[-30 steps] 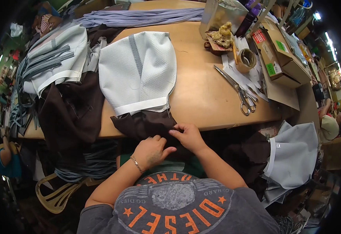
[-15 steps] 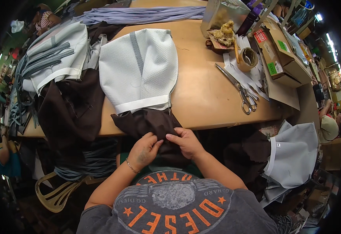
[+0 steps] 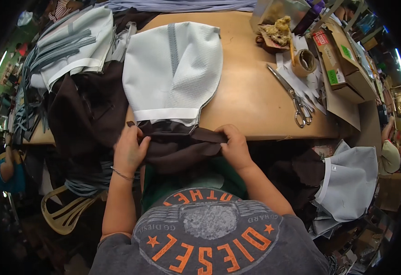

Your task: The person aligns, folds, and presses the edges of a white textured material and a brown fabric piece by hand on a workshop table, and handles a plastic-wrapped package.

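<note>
A white textured fabric piece (image 3: 168,68) with a grey stripe lies on the table in front of me. A white band runs along its near edge, and dark brown cloth (image 3: 177,153) joined there hangs over the table's front edge. With closed fingers my left hand (image 3: 130,147) grips the left side of the brown cloth. My right hand (image 3: 236,145) pinches the right end of its edge. Between the two hands the cloth is spread wide and sags in folds toward my lap.
At the left lies a stack of similar white pieces (image 3: 88,43) with grey strips and brown cloth. Scissors (image 3: 296,103), a tape roll (image 3: 304,62) and a cardboard box (image 3: 342,68) are on the right. More white pieces (image 3: 351,181) hang below at the right, and a plastic chair (image 3: 65,208) stands lower left.
My hands have moved apart from close together, drawing the brown cloth's edge out sideways. The view has shifted, so the table sits slightly higher.
</note>
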Tool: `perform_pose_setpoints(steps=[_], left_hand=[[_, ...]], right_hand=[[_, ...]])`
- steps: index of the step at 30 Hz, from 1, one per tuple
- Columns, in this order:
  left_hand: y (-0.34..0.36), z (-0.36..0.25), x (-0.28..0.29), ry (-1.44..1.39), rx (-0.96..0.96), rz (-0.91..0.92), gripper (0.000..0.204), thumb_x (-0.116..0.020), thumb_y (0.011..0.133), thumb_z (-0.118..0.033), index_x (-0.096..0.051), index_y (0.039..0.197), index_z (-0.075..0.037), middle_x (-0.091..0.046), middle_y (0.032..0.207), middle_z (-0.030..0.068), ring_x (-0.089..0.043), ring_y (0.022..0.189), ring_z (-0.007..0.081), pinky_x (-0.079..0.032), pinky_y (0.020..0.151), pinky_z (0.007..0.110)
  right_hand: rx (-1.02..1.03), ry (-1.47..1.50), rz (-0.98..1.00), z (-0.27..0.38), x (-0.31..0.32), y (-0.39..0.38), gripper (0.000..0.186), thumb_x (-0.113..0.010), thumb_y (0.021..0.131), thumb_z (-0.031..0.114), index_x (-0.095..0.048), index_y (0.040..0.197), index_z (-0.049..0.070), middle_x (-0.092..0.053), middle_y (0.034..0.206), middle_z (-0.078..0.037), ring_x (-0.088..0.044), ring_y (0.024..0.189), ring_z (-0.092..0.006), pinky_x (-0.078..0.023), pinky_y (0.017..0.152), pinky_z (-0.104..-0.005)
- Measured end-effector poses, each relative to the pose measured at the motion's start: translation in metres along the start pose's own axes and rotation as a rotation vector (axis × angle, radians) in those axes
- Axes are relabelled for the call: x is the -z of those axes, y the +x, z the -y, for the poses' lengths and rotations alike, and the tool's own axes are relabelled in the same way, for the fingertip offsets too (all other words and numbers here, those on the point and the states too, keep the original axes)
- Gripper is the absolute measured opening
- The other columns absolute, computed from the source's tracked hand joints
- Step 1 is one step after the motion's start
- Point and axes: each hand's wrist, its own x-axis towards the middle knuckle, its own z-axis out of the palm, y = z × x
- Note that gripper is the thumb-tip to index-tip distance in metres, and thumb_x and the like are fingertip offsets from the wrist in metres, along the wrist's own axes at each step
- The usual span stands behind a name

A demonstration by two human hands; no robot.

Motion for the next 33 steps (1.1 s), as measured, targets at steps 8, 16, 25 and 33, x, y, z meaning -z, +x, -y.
perform_pose_setpoints(steps=[8, 16, 25, 33], left_hand=[[-0.017, -0.100, -0.055, -0.509, -0.586, 0.841, 0.011, -0.052, 0.067, -0.010, -0.059, 0.068, -0.002, -0.059, 0.073, 0.0164, -0.059, 0.068, 0.0292, -0.046, 0.062, 0.038], [-0.003, -0.064, -0.084, -1.031, 0.399, 0.646, 0.022, -0.042, 0.077, -0.015, -0.053, 0.064, -0.002, -0.049, 0.055, 0.0065, -0.044, 0.042, 0.0145, -0.037, 0.040, 0.026], [-0.004, -0.057, -0.068, -0.571, -0.414, -0.021, 0.036, -0.052, 0.084, -0.031, -0.057, 0.104, -0.002, -0.058, 0.100, 0.0160, -0.054, 0.093, 0.0330, -0.041, 0.083, 0.039], [0.011, -0.068, -0.047, -0.430, -0.320, 0.317, 0.042, -0.050, 0.084, -0.041, -0.058, 0.095, -0.001, -0.059, 0.090, 0.0138, -0.055, 0.085, 0.0280, -0.041, 0.079, 0.033]], right_hand=[[-0.271, 0.696, 0.096, 0.008, -0.015, 0.002, 0.016, -0.050, 0.077, -0.006, -0.054, 0.091, 0.001, -0.061, 0.089, -0.009, -0.059, 0.081, -0.0140, -0.046, 0.072, -0.0257], [0.375, -0.356, -0.037, 0.014, -0.004, -0.017, 0.019, -0.065, 0.067, 0.006, -0.055, 0.083, 0.004, -0.058, 0.072, -0.011, -0.058, 0.069, -0.0291, -0.045, 0.058, -0.0368], [0.294, 0.070, 0.011, 0.034, -0.005, -0.013, 0.016, -0.068, 0.070, 0.006, -0.053, 0.073, 0.001, -0.048, 0.065, -0.009, -0.047, 0.058, -0.0236, -0.038, 0.053, -0.0305], [0.293, -0.024, 0.302, 0.025, -0.013, -0.012, 0.023, -0.061, 0.063, 0.005, -0.053, 0.084, 0.000, -0.054, 0.084, -0.014, -0.053, 0.083, -0.0306, -0.045, 0.069, -0.0401]])
